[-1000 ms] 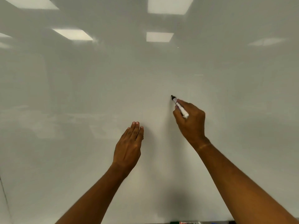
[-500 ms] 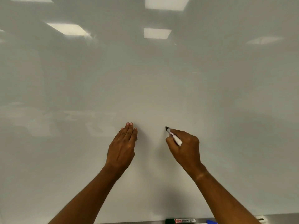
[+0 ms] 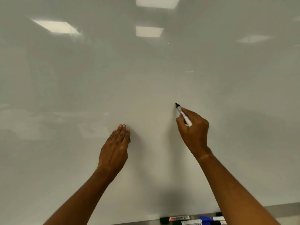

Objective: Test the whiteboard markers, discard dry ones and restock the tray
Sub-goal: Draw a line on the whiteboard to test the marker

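Markers (image 3: 193,220) in tray, labels unreadable, right hand (image 3: 194,133) grips one

Markers (image 3: 193,220) lie in the tray (image 3: 139,222) below the whiteboard (image 3: 146,86).

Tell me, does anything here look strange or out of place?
One thing stands out: the right hand holds the uncapped marker with its tip at the whiteboard, yet no ink mark shows there. The left hand lies flat against the board. Spare markers lie on the tray below.

black marker (image 3: 183,114): uncapped, tip on whiteboard (image 3: 146,95) | spare markers (image 3: 193,220): in tray
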Action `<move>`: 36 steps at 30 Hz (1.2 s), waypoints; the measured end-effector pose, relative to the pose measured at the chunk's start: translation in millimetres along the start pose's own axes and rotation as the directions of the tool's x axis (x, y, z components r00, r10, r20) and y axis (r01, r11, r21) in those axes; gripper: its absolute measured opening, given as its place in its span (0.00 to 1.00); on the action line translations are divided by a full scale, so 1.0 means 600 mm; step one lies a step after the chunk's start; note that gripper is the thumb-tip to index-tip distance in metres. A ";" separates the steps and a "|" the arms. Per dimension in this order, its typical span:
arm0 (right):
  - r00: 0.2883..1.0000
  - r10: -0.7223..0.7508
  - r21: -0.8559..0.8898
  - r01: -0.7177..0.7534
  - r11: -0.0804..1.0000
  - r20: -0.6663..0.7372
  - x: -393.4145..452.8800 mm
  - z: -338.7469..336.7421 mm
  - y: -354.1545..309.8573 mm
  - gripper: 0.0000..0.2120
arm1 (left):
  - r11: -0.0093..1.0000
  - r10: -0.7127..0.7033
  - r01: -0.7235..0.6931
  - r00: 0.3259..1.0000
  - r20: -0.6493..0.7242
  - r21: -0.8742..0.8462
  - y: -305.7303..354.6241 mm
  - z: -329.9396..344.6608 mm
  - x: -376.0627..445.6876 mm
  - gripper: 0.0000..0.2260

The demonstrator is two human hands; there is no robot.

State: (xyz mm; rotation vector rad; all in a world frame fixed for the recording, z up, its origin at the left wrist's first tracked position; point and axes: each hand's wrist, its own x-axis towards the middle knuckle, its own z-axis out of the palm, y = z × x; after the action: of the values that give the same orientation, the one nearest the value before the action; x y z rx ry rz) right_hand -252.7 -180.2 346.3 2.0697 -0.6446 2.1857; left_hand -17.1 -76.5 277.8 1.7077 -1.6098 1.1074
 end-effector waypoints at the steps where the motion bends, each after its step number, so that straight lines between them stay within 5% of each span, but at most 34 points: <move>1: 0.999 0.028 0.001 -0.028 1.000 -0.020 -0.013 -0.008 0.008 0.11 | 1.000 0.005 -0.005 1.000 0.001 0.002 0.000 0.001 -0.001 0.20; 9: 0.976 0.133 -0.036 -0.129 0.991 0.174 -0.046 -0.069 0.036 0.09 | 1.000 0.027 -0.027 1.000 0.014 -0.002 0.033 0.004 0.006 0.22; 15: 0.991 0.119 0.007 -0.119 0.993 -0.067 0.055 -0.113 0.067 0.11 | 0.999 0.042 -0.041 0.999 0.011 -0.004 0.053 0.008 0.006 0.18; 23: 0.997 0.071 -0.039 -0.071 0.997 0.010 0.051 -0.118 0.102 0.10 | 0.999 0.033 -0.033 0.999 0.028 -0.007 0.084 0.006 0.016 0.23; 27: 0.987 0.154 -0.056 -0.156 0.986 -0.033 -0.015 -0.148 0.137 0.10 | 0.999 0.042 -0.041 0.999 0.029 -0.015 0.101 0.013 0.016 0.23; 36: 0.861 0.451 0.054 -0.475 0.878 0.234 -0.124 -0.199 0.157 0.11 | 0.991 0.087 -0.084 0.996 0.029 -0.102 0.171 0.026 0.007 0.19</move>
State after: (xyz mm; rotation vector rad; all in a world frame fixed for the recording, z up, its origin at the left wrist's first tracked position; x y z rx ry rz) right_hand -388.7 -207.6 249.3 2.4419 -1.1844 2.2789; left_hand -114.6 -106.4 258.1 1.6134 -1.7432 1.0247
